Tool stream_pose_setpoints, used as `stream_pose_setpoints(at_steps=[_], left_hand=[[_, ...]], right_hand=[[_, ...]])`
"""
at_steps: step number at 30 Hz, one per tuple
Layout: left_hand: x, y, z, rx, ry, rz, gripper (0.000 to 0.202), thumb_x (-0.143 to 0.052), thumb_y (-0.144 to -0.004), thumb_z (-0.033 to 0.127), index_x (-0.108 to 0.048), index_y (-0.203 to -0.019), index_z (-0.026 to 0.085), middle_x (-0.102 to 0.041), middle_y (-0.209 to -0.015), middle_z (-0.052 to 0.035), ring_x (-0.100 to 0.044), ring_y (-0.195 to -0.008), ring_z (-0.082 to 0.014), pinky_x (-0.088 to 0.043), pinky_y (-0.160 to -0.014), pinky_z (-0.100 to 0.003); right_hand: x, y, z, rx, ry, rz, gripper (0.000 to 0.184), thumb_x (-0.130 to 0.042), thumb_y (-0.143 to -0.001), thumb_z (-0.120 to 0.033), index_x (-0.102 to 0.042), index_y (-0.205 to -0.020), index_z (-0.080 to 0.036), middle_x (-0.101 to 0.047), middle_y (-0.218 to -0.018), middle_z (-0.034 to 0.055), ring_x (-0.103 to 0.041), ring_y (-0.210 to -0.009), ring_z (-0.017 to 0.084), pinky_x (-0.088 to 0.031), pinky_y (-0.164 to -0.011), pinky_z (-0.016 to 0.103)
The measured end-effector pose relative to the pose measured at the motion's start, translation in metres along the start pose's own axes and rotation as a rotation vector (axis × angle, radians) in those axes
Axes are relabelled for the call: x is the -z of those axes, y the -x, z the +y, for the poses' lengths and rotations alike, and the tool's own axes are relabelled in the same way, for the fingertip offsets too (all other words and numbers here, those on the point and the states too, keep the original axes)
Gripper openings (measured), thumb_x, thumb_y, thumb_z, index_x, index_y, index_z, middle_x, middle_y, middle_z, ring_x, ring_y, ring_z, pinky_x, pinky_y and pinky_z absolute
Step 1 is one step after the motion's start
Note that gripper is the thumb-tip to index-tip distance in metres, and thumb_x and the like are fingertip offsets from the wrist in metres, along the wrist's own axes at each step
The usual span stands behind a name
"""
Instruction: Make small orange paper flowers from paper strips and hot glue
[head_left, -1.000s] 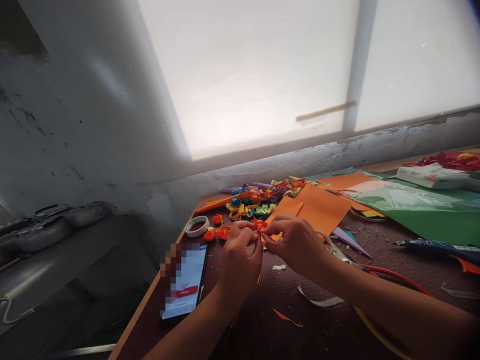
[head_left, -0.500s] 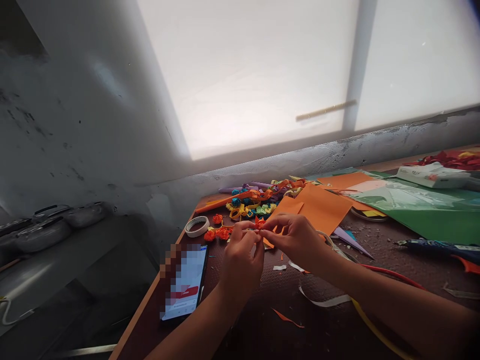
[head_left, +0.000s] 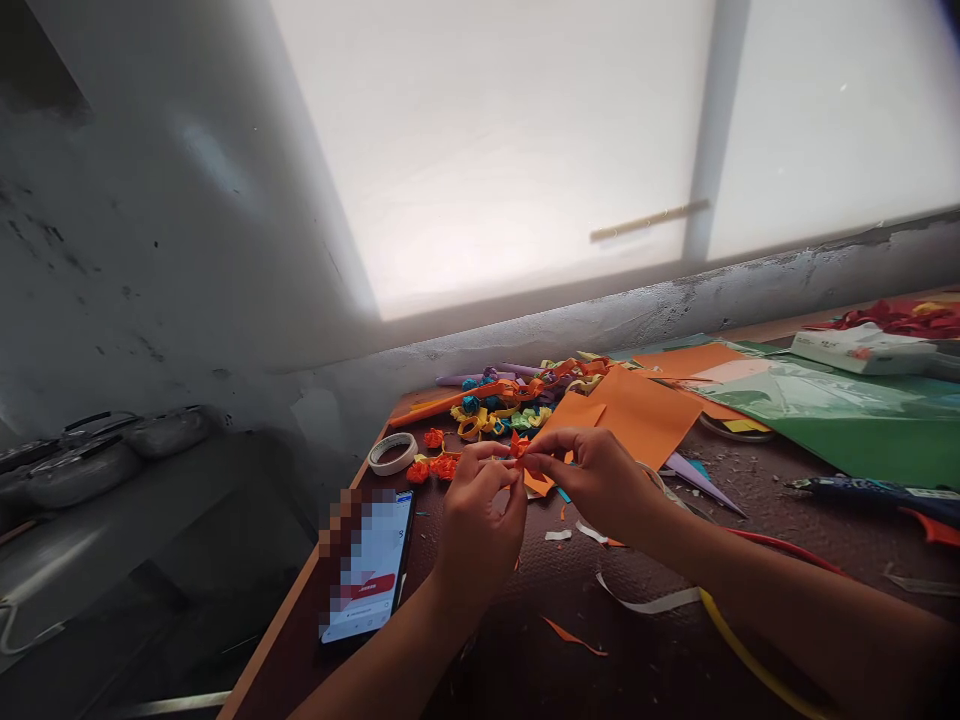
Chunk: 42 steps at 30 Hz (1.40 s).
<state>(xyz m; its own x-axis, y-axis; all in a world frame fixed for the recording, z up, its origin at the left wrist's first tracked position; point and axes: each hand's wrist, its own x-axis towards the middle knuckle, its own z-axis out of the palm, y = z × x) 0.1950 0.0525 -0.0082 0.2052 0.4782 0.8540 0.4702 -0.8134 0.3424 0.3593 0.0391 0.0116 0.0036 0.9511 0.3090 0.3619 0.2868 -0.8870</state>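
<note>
Between my fingertips is a small orange paper flower [head_left: 519, 446], its petals sticking up. My left hand [head_left: 484, 510] pinches it from below and the left. Thumb and forefinger of my right hand [head_left: 592, 475] close on its right side; exactly what they grip is partly hidden. Just left of my hands lie finished-looking orange-red paper flowers [head_left: 433, 468] on the table. Orange paper sheets [head_left: 649, 415] lie behind my right hand.
A phone [head_left: 371, 570] and a tape roll [head_left: 392, 454] lie near the table's left edge. Coloured paper chains [head_left: 487, 420] are heaped at the back. To the right are a green sheet [head_left: 870, 450], a dark pen-like tool [head_left: 862, 492] and a tissue pack [head_left: 862, 350]. Paper scraps are scattered about.
My right fingertips have shifted slightly to the right along the flower, and more of its orange petals show. My left hand holds nearly the same place.
</note>
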Motion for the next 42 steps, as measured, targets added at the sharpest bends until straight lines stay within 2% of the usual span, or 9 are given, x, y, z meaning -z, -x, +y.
stream_pose_setpoints(at_steps=[8, 14, 17, 21, 24, 29, 34, 37, 42], left_hand=[[0.001, 0.000, -0.003, -0.028, 0.044, -0.011, 0.015, -0.066, -0.087, 0.009, -0.063, -0.076, 0.018, -0.065, -0.103, -0.0050, -0.070, -0.093, -0.0155, -0.059, -0.083, -0.029], [0.005, -0.003, -0.003, 0.174, 0.178, 0.039, 0.015, -0.068, -0.088, 0.016, -0.061, -0.076, 0.019, -0.065, -0.099, -0.0041, -0.067, -0.099, -0.0155, -0.059, -0.079, -0.025], [0.006, -0.002, -0.005, 0.202, 0.248, 0.062, 0.014, -0.070, -0.088, 0.017, -0.061, -0.077, 0.019, -0.064, -0.100, -0.0040, -0.065, -0.102, -0.0153, -0.059, -0.084, -0.025], [0.009, 0.000, -0.006, 0.217, 0.435, -0.014, 0.005, -0.067, -0.091, 0.020, -0.064, -0.094, 0.022, -0.063, -0.111, -0.0044, -0.065, -0.109, -0.0160, -0.059, -0.092, -0.029], [0.012, -0.001, -0.007, 0.302, 0.532, -0.027, 0.015, -0.066, -0.092, 0.022, -0.063, -0.107, 0.025, -0.067, -0.107, -0.0023, -0.070, -0.100, -0.0141, -0.060, -0.091, -0.028], [0.016, -0.008, -0.013, 0.316, 0.502, -0.082, 0.038, -0.077, -0.084, 0.023, -0.069, -0.120, 0.030, -0.070, -0.104, -0.0016, -0.072, -0.095, -0.0152, -0.062, -0.086, -0.028], [0.021, -0.015, -0.018, 0.383, 0.468, -0.192, 0.038, -0.079, -0.082, 0.030, -0.072, -0.119, 0.025, -0.072, -0.098, -0.0039, -0.073, -0.092, -0.0187, -0.064, -0.084, -0.033], [0.023, -0.018, -0.019, 0.409, 0.547, -0.263, 0.026, -0.079, -0.082, 0.028, -0.074, -0.106, 0.021, -0.075, -0.099, -0.0053, -0.074, -0.093, -0.0199, -0.064, -0.083, -0.033], [0.020, -0.019, -0.015, 0.409, 0.656, -0.266, 0.019, -0.081, -0.079, 0.023, -0.072, -0.095, 0.020, -0.075, -0.096, -0.0037, -0.074, -0.089, -0.0182, -0.064, -0.080, -0.030]], right_hand=[[0.004, -0.004, -0.001, -0.013, -0.146, 0.044, 0.021, -0.071, -0.080, -0.037, -0.072, -0.091, -0.019, -0.073, -0.076, 0.0024, -0.064, -0.066, 0.016, -0.046, -0.060, 0.027], [0.002, -0.003, 0.007, 0.241, -0.113, 0.159, 0.024, -0.077, -0.079, -0.036, -0.070, -0.098, -0.022, -0.073, -0.094, 0.0023, -0.067, -0.088, 0.018, -0.053, -0.080, 0.032], [-0.002, -0.003, 0.013, 0.225, -0.211, 0.073, 0.032, -0.083, -0.075, -0.036, -0.067, -0.099, -0.023, -0.073, -0.099, 0.0023, -0.070, -0.089, 0.018, -0.057, -0.077, 0.031], [-0.001, -0.005, 0.015, 0.376, -0.239, 0.050, 0.012, -0.075, -0.087, -0.032, -0.071, -0.094, -0.023, -0.073, -0.102, 0.0035, -0.070, -0.096, 0.017, -0.058, -0.083, 0.030], [0.005, -0.006, 0.015, 0.515, -0.155, 0.059, 0.008, -0.072, -0.090, -0.026, -0.074, -0.097, -0.024, -0.072, -0.107, 0.0047, -0.068, -0.104, 0.017, -0.056, -0.091, 0.031], [0.012, -0.007, 0.018, 0.563, -0.068, 0.014, 0.003, -0.071, -0.092, -0.023, -0.073, -0.091, -0.022, -0.069, -0.110, 0.0054, -0.068, -0.103, 0.017, -0.053, -0.094, 0.031], [0.016, -0.006, 0.016, 0.610, -0.023, -0.092, 0.007, -0.065, -0.096, -0.021, -0.070, -0.091, -0.022, -0.066, -0.116, 0.0061, -0.065, -0.111, 0.017, -0.052, -0.097, 0.031], [0.018, -0.005, 0.013, 0.605, 0.007, -0.152, 0.008, -0.063, -0.097, -0.025, -0.071, -0.097, -0.023, -0.066, -0.119, 0.0070, -0.065, -0.111, 0.018, -0.052, -0.098, 0.033], [0.017, -0.004, 0.011, 0.545, -0.063, -0.175, 0.008, -0.066, -0.095, -0.028, -0.072, -0.096, -0.022, -0.070, -0.114, 0.0075, -0.068, -0.105, 0.019, -0.055, -0.094, 0.035]])
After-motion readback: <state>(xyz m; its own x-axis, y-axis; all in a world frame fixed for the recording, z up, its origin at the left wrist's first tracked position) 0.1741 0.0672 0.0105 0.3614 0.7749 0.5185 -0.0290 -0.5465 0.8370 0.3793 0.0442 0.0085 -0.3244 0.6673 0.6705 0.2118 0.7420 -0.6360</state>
